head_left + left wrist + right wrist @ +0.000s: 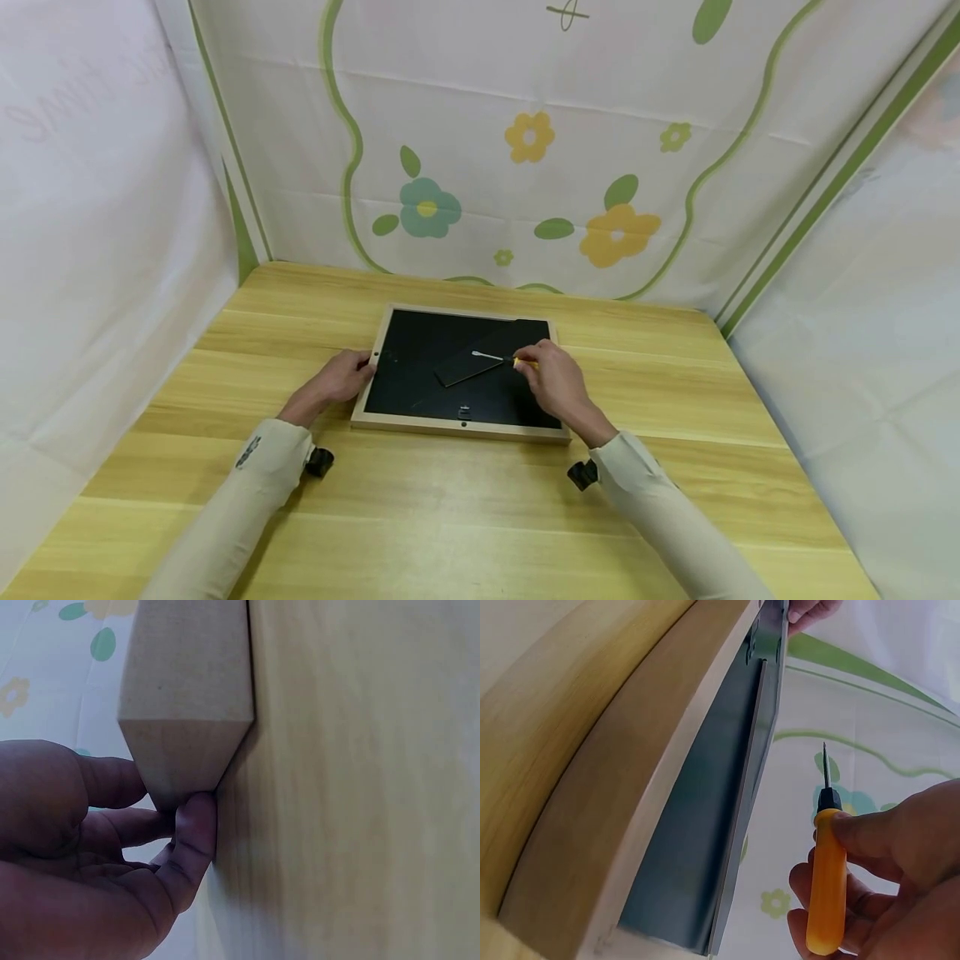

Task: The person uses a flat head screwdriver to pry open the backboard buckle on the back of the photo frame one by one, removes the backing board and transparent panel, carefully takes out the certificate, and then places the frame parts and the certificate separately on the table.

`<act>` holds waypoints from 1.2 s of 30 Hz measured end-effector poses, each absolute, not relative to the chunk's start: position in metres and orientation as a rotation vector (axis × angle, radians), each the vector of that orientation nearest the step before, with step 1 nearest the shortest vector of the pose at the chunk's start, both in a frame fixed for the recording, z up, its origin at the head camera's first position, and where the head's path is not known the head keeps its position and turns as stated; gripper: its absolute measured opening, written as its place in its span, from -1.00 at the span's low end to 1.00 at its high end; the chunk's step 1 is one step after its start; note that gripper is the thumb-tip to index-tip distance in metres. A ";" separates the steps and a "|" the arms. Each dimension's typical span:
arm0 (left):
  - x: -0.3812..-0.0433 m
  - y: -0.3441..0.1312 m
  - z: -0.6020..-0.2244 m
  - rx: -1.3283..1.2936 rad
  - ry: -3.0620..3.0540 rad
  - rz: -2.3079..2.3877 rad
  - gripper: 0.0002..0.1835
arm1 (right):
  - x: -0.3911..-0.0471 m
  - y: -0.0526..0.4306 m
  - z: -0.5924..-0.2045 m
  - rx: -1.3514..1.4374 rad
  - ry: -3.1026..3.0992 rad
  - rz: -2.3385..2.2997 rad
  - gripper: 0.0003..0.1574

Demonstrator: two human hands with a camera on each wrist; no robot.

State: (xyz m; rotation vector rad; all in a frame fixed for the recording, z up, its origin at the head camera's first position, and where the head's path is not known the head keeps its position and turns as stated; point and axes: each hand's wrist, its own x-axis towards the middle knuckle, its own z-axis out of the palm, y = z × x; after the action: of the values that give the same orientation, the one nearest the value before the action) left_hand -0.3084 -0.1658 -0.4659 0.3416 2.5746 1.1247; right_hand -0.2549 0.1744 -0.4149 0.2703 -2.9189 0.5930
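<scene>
A picture frame (420, 426) with a light wooden rim lies back side up on the table, showing its black backing board (408, 350). A flat black stand leg (480, 354) runs diagonally across that board. At the frame's left side, my left hand (345, 375) holds the rim; in the left wrist view its fingers reach around the wooden side (187, 667). Over the right part of the board, my right hand (558, 379) grips a screwdriver (827, 877) by its yellow handle. The metal shaft points left, above the stand leg, with its tip apart from the rim.
The wooden table (450, 517) carries the frame near its middle. White cloth walls with printed flowers (529, 137) enclose the back and both sides. A small dark turn-button (463, 424) sits on the frame's near rim, close to a metal hanger (464, 412).
</scene>
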 end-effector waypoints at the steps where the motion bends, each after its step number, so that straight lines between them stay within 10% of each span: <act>1: -0.308 -0.166 -0.466 0.341 2.574 1.126 -0.56 | -0.255 0.173 -0.415 0.276 -2.922 0.592 -0.74; 36: -0.309 -0.168 -0.466 0.396 2.581 1.139 -0.57 | -0.261 0.136 -0.437 0.561 -2.945 0.538 -0.80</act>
State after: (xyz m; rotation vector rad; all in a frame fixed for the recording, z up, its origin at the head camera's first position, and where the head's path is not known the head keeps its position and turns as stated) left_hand -0.3089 -0.1684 -0.4665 0.3962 2.5806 1.1387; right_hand -0.2608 0.1355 -0.4368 0.5609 -2.9446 0.5378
